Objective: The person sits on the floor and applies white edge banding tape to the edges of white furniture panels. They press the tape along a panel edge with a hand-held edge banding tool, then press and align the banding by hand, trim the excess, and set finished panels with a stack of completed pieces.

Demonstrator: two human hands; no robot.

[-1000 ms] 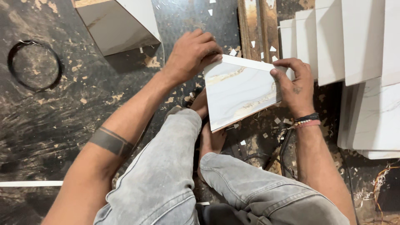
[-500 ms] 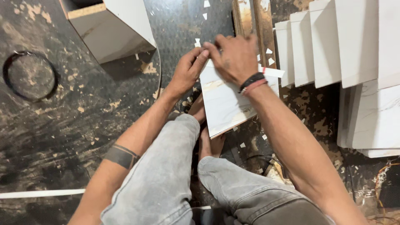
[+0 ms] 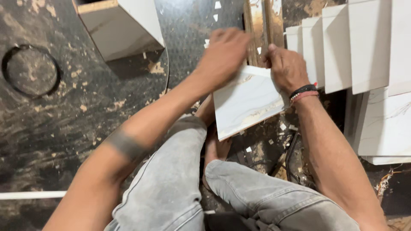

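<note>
The right hand (image 3: 287, 66) has moved back (rightward) to the tile's (image 3: 248, 105) corner.

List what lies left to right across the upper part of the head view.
Round ring mark on the floor → white box-shaped piece → left hand → right hand → row of white tiles.
</note>
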